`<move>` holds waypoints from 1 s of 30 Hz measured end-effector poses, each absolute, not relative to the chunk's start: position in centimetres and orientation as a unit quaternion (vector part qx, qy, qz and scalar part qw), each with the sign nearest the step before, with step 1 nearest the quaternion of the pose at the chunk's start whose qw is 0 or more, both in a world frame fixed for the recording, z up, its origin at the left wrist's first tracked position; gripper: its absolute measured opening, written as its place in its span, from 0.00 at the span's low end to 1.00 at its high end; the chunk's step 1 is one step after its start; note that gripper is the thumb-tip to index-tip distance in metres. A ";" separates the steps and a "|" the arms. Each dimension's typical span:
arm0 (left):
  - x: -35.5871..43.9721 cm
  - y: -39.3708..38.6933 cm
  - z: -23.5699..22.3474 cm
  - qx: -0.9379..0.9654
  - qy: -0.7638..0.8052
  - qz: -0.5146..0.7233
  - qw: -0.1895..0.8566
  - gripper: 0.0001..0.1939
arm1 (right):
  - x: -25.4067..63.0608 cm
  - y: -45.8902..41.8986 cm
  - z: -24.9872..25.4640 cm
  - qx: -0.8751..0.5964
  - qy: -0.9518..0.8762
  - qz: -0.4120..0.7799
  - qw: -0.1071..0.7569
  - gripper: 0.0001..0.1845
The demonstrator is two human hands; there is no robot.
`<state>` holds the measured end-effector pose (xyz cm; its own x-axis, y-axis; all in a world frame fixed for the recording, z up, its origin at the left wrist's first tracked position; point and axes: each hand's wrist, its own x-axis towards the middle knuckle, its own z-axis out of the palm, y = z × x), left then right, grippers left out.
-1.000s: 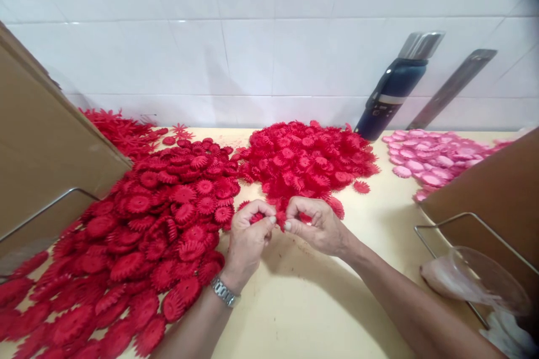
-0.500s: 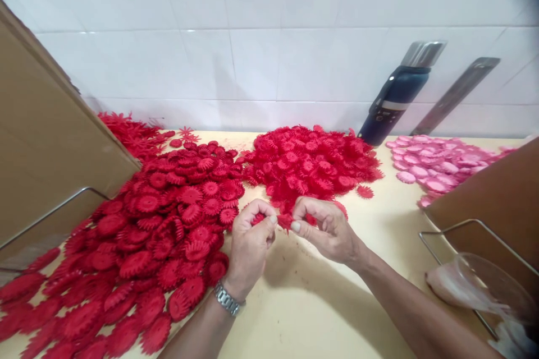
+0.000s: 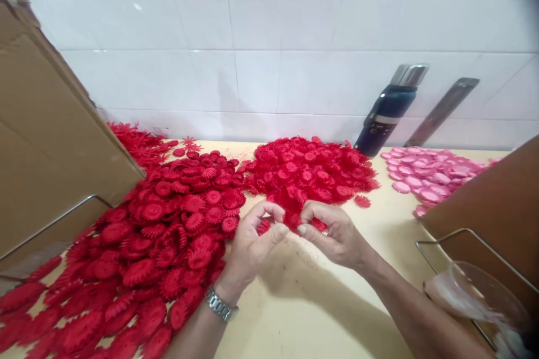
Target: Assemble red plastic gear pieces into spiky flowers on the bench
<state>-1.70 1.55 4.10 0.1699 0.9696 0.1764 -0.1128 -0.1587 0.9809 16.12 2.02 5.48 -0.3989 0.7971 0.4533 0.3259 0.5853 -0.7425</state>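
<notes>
My left hand (image 3: 259, 244), with a metal-band watch (image 3: 219, 304) at the wrist, has its thumb and index finger apart and holds nothing I can see. Facing it, my right hand (image 3: 332, 233) pinches a small red scalloped flower piece (image 3: 292, 219), which blends into the red pile behind. Both hands hover over the table just in front of the middle pile of frilly red flower pieces (image 3: 311, 171). To the left of my left hand spreads a larger heap of round red toothed-edge flower pieces (image 3: 147, 247).
Cardboard boxes (image 3: 54, 106) flank the left side, with a brown one (image 3: 484, 202) on the right. A dark blue bottle (image 3: 385, 118) stands against the tiled wall. Pink flower pieces (image 3: 433, 171) lie at back right. A clear plastic cup (image 3: 471, 291) hangs at lower right.
My left thumb and index finger, earlier pinching the red flower piece, have come apart. The right hand stays close by. The whole view has tilted up slightly.
</notes>
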 end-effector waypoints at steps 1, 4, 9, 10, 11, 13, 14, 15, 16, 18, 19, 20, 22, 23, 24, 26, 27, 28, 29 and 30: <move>-1.5 1.5 4.1 0.578 0.383 0.505 0.515 0.05 | 15.9 2.1 5.5 -0.351 -0.792 0.286 0.408 0.09; -0.9 1.3 3.9 0.598 0.379 0.490 0.508 0.04 | 15.5 2.1 5.4 -0.343 -0.798 0.309 0.387 0.09; -1.3 1.5 3.4 0.556 0.413 0.502 0.518 0.08 | 15.3 1.8 4.9 -0.349 -0.767 0.391 0.371 0.10; -1.7 1.7 3.5 0.523 0.427 0.521 0.522 0.08 | 15.3 1.6 4.8 -0.340 -0.755 0.411 0.380 0.10; -2.2 1.9 3.8 0.487 0.438 0.548 0.521 0.08 | 15.4 1.5 4.9 -0.331 -0.741 0.430 0.396 0.11; -3.0 2.4 4.4 0.387 0.454 0.635 0.491 0.10 | 15.7 1.4 5.2 -0.325 -0.710 0.446 0.437 0.11; -3.3 2.6 4.8 0.366 0.448 0.670 0.465 0.10 | 16.0 1.5 5.4 -0.334 -0.706 0.434 0.448 0.11; -3.4 2.7 5.0 0.375 0.447 0.671 0.457 0.09 | 16.2 1.8 5.7 -0.352 -0.715 0.400 0.452 0.11; -3.3 2.7 5.1 0.399 0.449 0.648 0.468 0.08 | 16.6 2.2 6.0 -0.380 -0.734 0.338 0.450 0.10; -2.8 2.6 5.0 0.423 0.445 0.610 0.501 0.10 | 17.6 3.6 6.3 -0.451 -0.768 0.157 0.426 0.09; -2.5 2.6 4.8 0.420 0.447 0.601 0.513 0.10 | 18.2 4.4 6.4 -0.493 -0.770 0.063 0.399 0.08; -2.1 2.5 4.5 0.411 0.451 0.596 0.522 0.11 | 18.8 5.2 6.4 -0.537 -0.762 -0.017 0.362 0.07; -1.6 2.5 4.0 0.395 0.462 0.590 0.532 0.12 | 19.6 6.2 6.3 -0.615 -0.730 -0.102 0.280 0.08; -1.4 2.5 3.8 0.394 0.466 0.584 0.536 0.13 | 19.7 6.4 6.2 -0.636 -0.719 -0.109 0.257 0.09; -1.3 2.5 3.6 0.396 0.467 0.578 0.539 0.13 | 19.4 6.2 6.1 -0.638 -0.720 -0.093 0.256 0.10; -1.0 2.4 3.3 0.401 0.468 0.571 0.542 0.12 | 17.8 5.1 5.7 -0.584 -0.753 0.001 0.304 0.12; -0.9 2.3 3.1 0.401 0.467 0.568 0.546 0.12 | 16.7 4.3 5.6 -0.526 -0.781 0.085 0.326 0.13; -0.8 2.2 3.0 0.400 0.466 0.565 0.551 0.12 | 15.4 3.6 5.4 -0.468 -0.800 0.168 0.335 0.14; -0.7 2.0 2.9 0.397 0.463 0.563 0.558 0.12 | 14.3 3.0 5.2 -0.418 -0.815 0.222 0.334 0.16; -0.7 1.9 2.9 0.394 0.458 0.560 0.567 0.13 | 13.3 2.6 5.0 -0.391 -0.822 0.241 0.336 0.12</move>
